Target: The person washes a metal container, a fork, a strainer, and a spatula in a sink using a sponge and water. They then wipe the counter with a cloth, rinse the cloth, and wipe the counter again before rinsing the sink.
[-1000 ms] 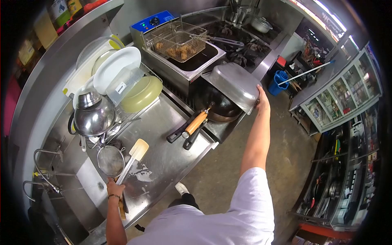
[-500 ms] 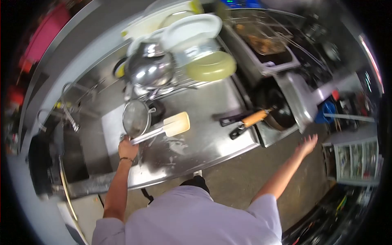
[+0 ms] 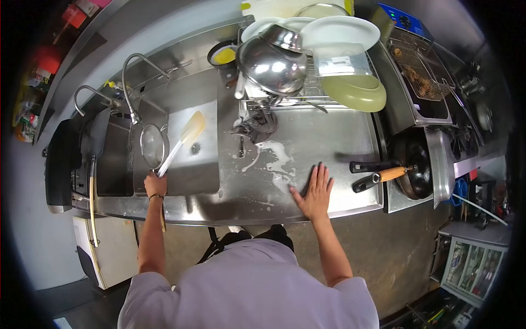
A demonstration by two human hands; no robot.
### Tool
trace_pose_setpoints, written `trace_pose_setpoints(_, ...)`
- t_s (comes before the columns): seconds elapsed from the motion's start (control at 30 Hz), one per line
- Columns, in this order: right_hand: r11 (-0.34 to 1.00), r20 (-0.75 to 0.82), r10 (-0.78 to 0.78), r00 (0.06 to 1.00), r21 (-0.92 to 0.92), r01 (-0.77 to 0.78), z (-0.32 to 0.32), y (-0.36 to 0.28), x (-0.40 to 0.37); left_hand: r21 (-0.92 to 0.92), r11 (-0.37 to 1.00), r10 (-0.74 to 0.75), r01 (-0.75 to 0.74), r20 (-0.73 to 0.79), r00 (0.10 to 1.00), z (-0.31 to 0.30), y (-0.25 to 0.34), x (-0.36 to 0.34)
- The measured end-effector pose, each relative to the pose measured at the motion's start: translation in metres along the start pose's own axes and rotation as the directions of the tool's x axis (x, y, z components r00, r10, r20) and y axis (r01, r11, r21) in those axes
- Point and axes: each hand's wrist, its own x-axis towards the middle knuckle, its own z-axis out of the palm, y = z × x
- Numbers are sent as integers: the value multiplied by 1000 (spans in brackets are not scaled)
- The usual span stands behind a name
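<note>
My left hand (image 3: 155, 185) is closed round the handles of a spatula and a small round strainer, over the front of the sink (image 3: 211, 164). The spatula (image 3: 193, 127) has a cream-coloured blade pointing up and right; the strainer (image 3: 152, 146) stands out to its left. My right hand (image 3: 316, 193) lies with fingers spread on the steel counter (image 3: 339, 159), holding nothing. White foamy liquid (image 3: 278, 159) is on the counter to its left, and a dark crumpled cloth (image 3: 262, 126) lies behind that.
A rack (image 3: 323, 102) at the back bears a metal bowl (image 3: 274, 66), white plates (image 3: 350, 34) and a green dish (image 3: 356, 92). Pans (image 3: 417, 170) with handles jutting left stand at the right, near a fryer basket (image 3: 422, 77). A tap (image 3: 134, 116) arches over the sink.
My left hand has carried the spatula and strainer left, over the sink. My right hand has come from beyond the counter's right end onto the counter. The view has turned.
</note>
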Motion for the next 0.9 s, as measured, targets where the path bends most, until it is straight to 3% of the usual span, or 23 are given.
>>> trace_pose_setpoints(0.13,993,90,-114,989,-29,117,16,-48,6,-3,995,-99,99,34,995,15,-49,13)
trace_pose_setpoints(0.2,958,197,-278,940,-22,287,38,-95,-7,-30,992,-122,124,49,991,24,-64,22)
trace_pose_setpoints(0.3,938,265,-347,900,69,341,70,-191,-6,-71,989,-124,128,58,991,45,-93,41)
trace_pose_setpoints(0.37,896,52,-443,895,6,443,117,-250,18,-176,973,-120,146,151,981,51,-99,55)
trace_pose_setpoints(0.4,886,41,-464,885,13,464,142,-276,38,-120,981,-128,153,198,972,50,-98,63)
trace_pose_setpoints(0.43,898,290,-235,928,430,93,170,-308,64,-63,985,-141,160,233,962,50,-94,71)
trace_pose_setpoints(0.47,682,588,-127,799,637,-360,186,-346,91,-124,981,-119,147,212,970,56,-95,79)
trace_pose_setpoints(0.5,293,467,-306,829,875,-385,184,-372,113,-164,970,-132,179,263,956,48,-88,85)
trace_pose_setpoints(0.57,-116,538,-311,784,797,-593,192,-424,139,-317,936,-67,153,267,961,51,-82,92)
trace_pose_setpoints(0.63,-263,395,-411,822,812,-522,194,-462,159,-366,909,-89,197,291,953,58,-79,102)
trace_pose_setpoints(0.67,-425,332,-423,843,749,-509,209,-474,173,-376,905,-93,200,284,954,69,-79,106)
trace_pose_setpoints(0.7,-430,328,-289,899,795,-428,196,-489,173,-382,900,-99,210,290,952,73,-80,111)
trace_pose_setpoints(0.77,-342,408,-180,895,827,-446,216,-489,190,-485,850,-76,205,271,960,78,-79,119)
trace_pose_setpoints(0.83,-452,306,-68,950,839,-302,239,-482,206,-503,849,-47,164,237,970,76,-77,121)
trace_pose_setpoints(0.9,-279,319,83,944,917,-285,241,-472,218,-585,802,44,119,256,966,80,-73,125)
